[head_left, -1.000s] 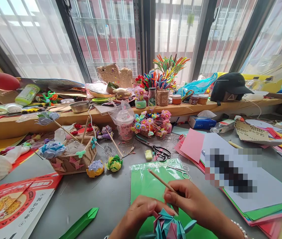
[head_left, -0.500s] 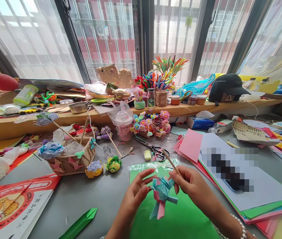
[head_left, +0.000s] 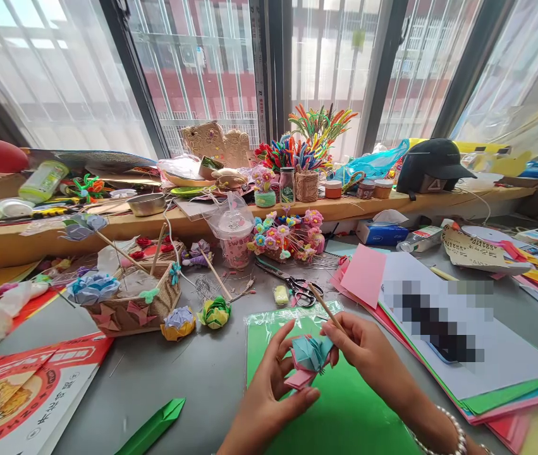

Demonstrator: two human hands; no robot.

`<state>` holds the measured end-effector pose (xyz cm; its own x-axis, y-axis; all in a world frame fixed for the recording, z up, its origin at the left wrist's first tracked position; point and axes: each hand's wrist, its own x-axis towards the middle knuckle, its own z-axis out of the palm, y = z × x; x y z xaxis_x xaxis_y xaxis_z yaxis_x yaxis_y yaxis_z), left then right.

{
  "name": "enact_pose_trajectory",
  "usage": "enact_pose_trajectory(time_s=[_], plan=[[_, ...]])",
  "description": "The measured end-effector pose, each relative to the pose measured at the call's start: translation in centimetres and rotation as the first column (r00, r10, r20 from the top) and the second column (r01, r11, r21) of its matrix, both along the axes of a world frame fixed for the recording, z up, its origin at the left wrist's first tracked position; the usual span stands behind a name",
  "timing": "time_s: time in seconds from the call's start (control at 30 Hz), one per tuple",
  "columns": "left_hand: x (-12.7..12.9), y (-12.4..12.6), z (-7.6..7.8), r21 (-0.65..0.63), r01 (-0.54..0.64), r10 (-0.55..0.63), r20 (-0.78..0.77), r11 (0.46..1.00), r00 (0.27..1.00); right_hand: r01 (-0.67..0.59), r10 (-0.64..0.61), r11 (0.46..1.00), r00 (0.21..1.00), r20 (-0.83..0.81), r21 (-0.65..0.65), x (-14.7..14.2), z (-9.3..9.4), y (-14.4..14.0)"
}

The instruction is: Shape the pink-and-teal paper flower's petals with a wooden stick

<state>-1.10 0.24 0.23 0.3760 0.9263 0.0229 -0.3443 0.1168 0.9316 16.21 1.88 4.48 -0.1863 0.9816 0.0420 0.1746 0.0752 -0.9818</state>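
Paper flower [head_left: 310,357] in left hand [head_left: 271,392] grip, right hand [head_left: 368,354] pinching stick [head_left: 326,308], scissors [head_left: 297,285] beyond

A grey bench [head_left: 202,379] carries a green paper sheet in a clear sleeve [head_left: 344,417] at the near middle. Left of it lie a folded green paper strip [head_left: 152,426] and a red printed bag [head_left: 22,392]. Behind stand a woven basket [head_left: 131,306], small paper flowers [head_left: 215,311] and black scissors [head_left: 297,285]. A stack of coloured paper [head_left: 487,373] lies on the right.
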Motion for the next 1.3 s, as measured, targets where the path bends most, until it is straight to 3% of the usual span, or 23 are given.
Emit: enact_pose_trajectory(time_s=[0.17, 0.37, 0.47, 0.53, 0.6, 0.67, 0.7, 0.77, 0.83, 1.03, 1.2, 1.3], plan=[[0.2, -0.2, 1.0, -0.092, -0.040, 0.041, 0.006, 0.995, 0.999, -0.143, 0.128, 0.987, 0.974, -0.188, -0.066, 0.0, 0.7, -0.3], [0.4, -0.6, 2.3, -0.174, -0.044, 0.047, 0.011, 0.984, 0.999, -0.143, 0.125, 0.986, 0.974, -0.187, -0.090, 0.1, 1.0, -0.4], [0.5, -0.5, 1.5, -0.101, -0.071, 0.066, -0.051, 0.992, 0.997, -0.144, 0.127, 0.986, 0.975, -0.183, -0.083, 0.1, 0.9, -0.4], [0.5, -0.4, 0.8, 0.045, -0.164, 0.168, -0.129, 0.985, 0.977, -0.101, 0.094, 0.994, 0.987, -0.131, -0.048, 0.1, 0.7, -0.4], [0.3, -0.4, 0.5, 0.300, -0.316, 0.397, -0.262, 0.900, 0.880, -0.007, 0.007, 0.999, 1.000, 0.010, 0.040, 0.1, 0.5, -0.5], [-0.1, -0.5, 0.5, 0.616, -0.364, 0.653, -0.339, 0.698, 0.678, 0.040, -0.062, 0.990, 0.985, 0.158, 0.138, 0.0, 0.4, -0.7], [-0.3, -0.6, 0.7, 0.747, -0.316, 0.740, -0.334, 0.585, 0.583, 0.033, -0.069, 0.985, 0.976, 0.206, 0.171, -0.1, 0.3, -0.7], [-0.6, -0.7, 1.0, 0.898, -0.152, 0.822, -0.295, 0.413, 0.487, -0.010, -0.039, 0.981, 0.968, 0.247, 0.195, -0.4, 0.2, -0.9], [-0.7, -0.8, 1.2, 0.939, -0.021, 0.833, -0.293, 0.342, 0.469, -0.046, -0.007, 0.979, 0.967, 0.256, 0.198, -0.6, 0.0, -1.1], [-0.8, -0.5, 1.1, 0.912, 0.052, 0.793, -0.380, 0.406, 0.476, -0.103, 0.045, 0.971, 0.965, 0.259, 0.215, -0.9, -0.3, -1.3], [-0.9, -0.5, 1.1, 0.874, 0.017, 0.749, -0.427, 0.486, 0.507, -0.130, 0.050, 0.961, 0.950, 0.307, 0.245, -0.8, 0.1, -1.2], [-0.8, -0.5, 1.1, 0.872, -0.011, 0.755, -0.417, 0.489, 0.507, -0.153, 0.068, 0.957, 0.945, 0.321, 0.246, -0.8, 0.1, -1.1]])
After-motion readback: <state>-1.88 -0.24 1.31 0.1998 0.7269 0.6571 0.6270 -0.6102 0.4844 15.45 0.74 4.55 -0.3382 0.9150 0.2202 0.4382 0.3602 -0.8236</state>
